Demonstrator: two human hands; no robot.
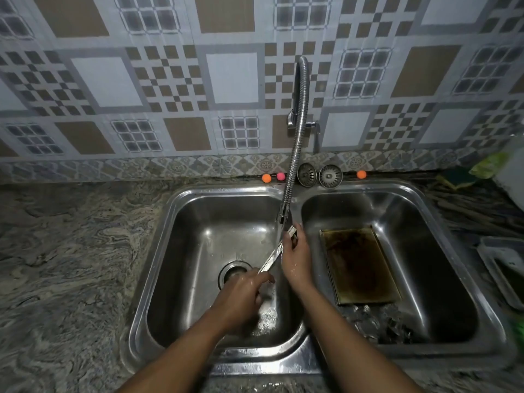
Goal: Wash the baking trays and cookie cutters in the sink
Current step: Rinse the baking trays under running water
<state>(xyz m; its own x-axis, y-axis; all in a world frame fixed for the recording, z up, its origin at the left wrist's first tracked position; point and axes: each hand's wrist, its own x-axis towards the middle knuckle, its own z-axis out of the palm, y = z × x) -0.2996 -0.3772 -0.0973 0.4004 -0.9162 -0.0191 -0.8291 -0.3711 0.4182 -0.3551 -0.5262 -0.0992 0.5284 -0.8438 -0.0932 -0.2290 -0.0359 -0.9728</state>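
Note:
A thin metal cookie cutter (pixel 274 255) is held edge-on under the water stream from the flexible faucet (pixel 295 154), over the left basin (pixel 198 251) of the double sink. My right hand (pixel 296 258) grips its upper end and my left hand (pixel 241 296) pinches its lower end near the drain. A stained, brown baking tray (pixel 360 265) lies flat in the right basin (pixel 439 251), with several metal cookie cutters (pixel 377 324) piled in front of it.
Two sink strainers (pixel 319 175) and small orange and pink balls (pixel 272 177) sit on the back ledge. A green sponge (pixel 459 177) and a bag lie at the right on the marbled counter (pixel 71 265). Another grey tray (pixel 504 268) rests at the right edge.

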